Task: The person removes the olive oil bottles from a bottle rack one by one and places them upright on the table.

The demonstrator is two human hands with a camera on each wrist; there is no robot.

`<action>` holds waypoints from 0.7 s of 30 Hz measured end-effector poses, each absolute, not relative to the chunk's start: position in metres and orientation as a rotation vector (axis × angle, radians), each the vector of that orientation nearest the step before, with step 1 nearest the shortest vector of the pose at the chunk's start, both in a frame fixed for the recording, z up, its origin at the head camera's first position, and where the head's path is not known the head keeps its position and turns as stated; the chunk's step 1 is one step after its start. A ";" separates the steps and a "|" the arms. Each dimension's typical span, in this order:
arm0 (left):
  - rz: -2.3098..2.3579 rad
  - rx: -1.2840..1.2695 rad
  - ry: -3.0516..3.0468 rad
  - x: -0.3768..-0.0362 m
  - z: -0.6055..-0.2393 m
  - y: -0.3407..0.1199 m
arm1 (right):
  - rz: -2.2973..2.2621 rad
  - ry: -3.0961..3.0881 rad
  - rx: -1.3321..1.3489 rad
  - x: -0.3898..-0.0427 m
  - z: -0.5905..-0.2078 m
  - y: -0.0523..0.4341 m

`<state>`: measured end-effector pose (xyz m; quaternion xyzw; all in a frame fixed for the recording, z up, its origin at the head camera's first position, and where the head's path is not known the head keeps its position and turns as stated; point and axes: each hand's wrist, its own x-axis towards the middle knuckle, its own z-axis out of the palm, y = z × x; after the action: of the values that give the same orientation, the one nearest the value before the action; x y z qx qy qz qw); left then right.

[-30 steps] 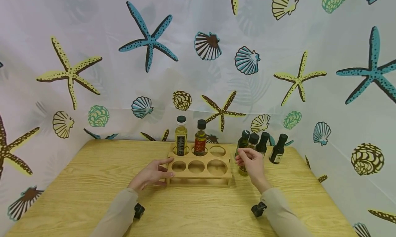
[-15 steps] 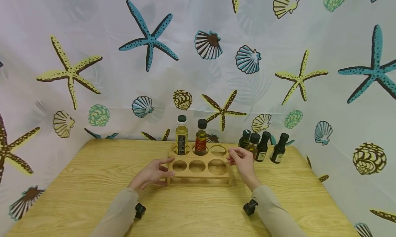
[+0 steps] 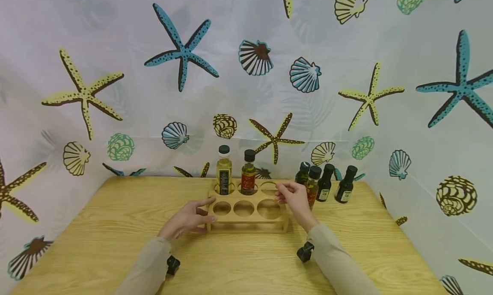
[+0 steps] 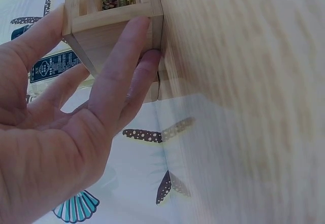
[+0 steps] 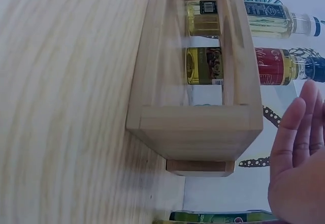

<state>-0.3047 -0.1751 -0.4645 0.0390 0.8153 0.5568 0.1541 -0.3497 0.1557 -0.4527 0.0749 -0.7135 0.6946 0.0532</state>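
My left hand (image 3: 188,220) rests against the left end of a two-tier wooden bottle rack (image 3: 252,219); in the left wrist view its extended fingers touch the end panel. The rack's back tier holds a bottle of pale yellow oil (image 3: 224,177) with a black label. Beside that stands an oil bottle with a red label (image 3: 248,179). My right hand (image 3: 296,201) is over the rack's right end, near the back right hole. Nothing shows between its fingers, which look nearly straight in the right wrist view.
To the right of the rack are a green bottle (image 3: 302,173), another red-labelled bottle (image 3: 313,188) and two dark bottles, the left one (image 3: 325,184) and the right one (image 3: 345,186). A patterned curtain (image 3: 246,102) surrounds the wooden table (image 3: 239,265).
My right hand has moved left from in front of the standing bottles to above the rack's right end. The left hand stays at the rack's left end.
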 end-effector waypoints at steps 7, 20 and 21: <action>1.606 0.147 2.322 -0.304 -0.465 -0.176 | 2.223 -2.210 0.172 -0.353 -0.451 0.147; 1.577 0.119 2.342 -0.305 -0.464 -0.175 | 2.282 -2.316 0.219 -0.361 -0.446 0.132; 1.577 0.117 2.344 -0.306 -0.464 -0.175 | 2.273 -2.319 0.221 -0.361 -0.445 0.131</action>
<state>-0.3056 -0.1746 -0.4642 0.0410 0.8188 0.5508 0.1566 -0.3614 0.1309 -0.4449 0.0677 -0.7114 0.6973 -0.0566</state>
